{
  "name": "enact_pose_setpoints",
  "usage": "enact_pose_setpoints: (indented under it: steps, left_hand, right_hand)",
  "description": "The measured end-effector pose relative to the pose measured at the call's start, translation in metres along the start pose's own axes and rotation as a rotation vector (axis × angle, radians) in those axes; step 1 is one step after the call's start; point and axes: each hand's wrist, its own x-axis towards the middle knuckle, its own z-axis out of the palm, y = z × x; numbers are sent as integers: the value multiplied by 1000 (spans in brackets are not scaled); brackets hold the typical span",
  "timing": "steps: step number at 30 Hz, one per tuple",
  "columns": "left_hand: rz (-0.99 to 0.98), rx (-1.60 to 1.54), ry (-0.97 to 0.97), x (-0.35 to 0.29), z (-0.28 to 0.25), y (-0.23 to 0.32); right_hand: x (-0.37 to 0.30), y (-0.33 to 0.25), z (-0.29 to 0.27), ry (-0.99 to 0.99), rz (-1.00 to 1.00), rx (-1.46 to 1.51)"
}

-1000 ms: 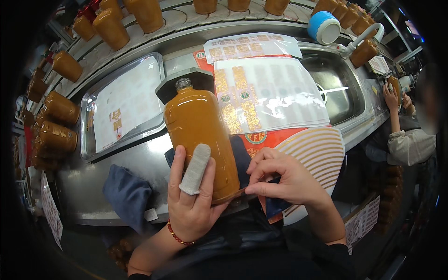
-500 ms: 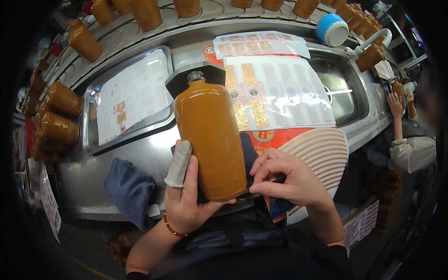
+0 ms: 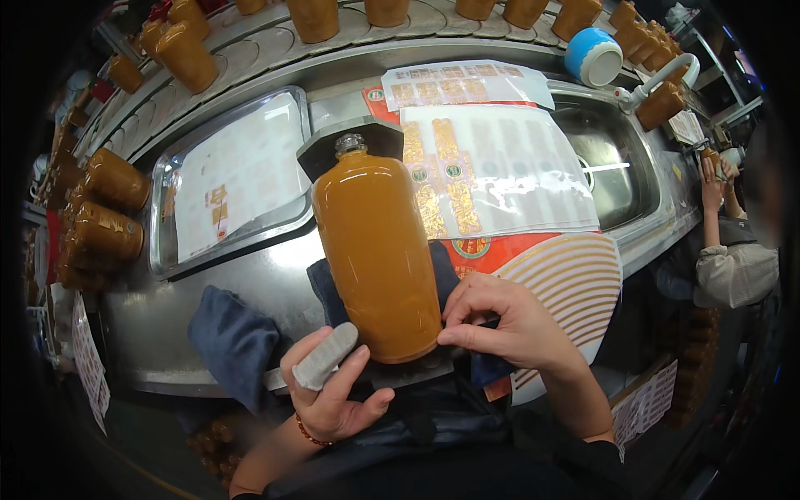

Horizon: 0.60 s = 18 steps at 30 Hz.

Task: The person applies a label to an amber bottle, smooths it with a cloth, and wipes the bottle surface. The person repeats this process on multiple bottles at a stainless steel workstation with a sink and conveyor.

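An amber-brown glass bottle [image 3: 375, 250] with a clear threaded neck lies tilted on a dark angular stand [image 3: 312, 152], its base toward me. My left hand [image 3: 337, 392] is beside the lower left of the bottle, fingers apart and thumb out. A grey cloth sleeve [image 3: 327, 358] covers one of its fingers. At the bottle's lower right edge, my right hand [image 3: 504, 321] has thumb and forefinger pinched together. What the pinch holds is too small to make out. A thin band [image 3: 417, 354] runs along the bottle's base edge.
Gold label sheets [image 3: 508, 167] lie behind the bottle. A striped fan-shaped sheet [image 3: 575, 279] is at right, a metal tray [image 3: 158, 242] and blue cloth [image 3: 233, 333] at left. Beyond are a sink [image 3: 637, 192], a blue-white tub [image 3: 593, 57], a conveyor with bottles [image 3: 187, 58], and a co-worker [image 3: 733, 267].
My left hand has let go of the bottle and moved down, its fingers spreading. My right hand has moved slightly left against the base edge. Bottles on the conveyor have shifted right.
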Motion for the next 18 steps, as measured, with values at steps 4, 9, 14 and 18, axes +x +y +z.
enact_pose_setpoints:
  steps: [4, 9, 14, 18]
  left_hand:
    - [-201, -98, -15, 21, -1, 5]
    - [-309, -260, 5, 30, 8, 8]
    - [-303, -251, -4, 31, 14, 9]
    - [-278, -215, -31, 34, 15, 14]
  right_hand:
    - [-5, -15, -1, -12, 158, 68]
    - [-15, -26, -7, 10, 92, 85]
    - [-15, -25, -11, 18, 75, 22]
    - [-12, -9, -12, 20, 42, 3]
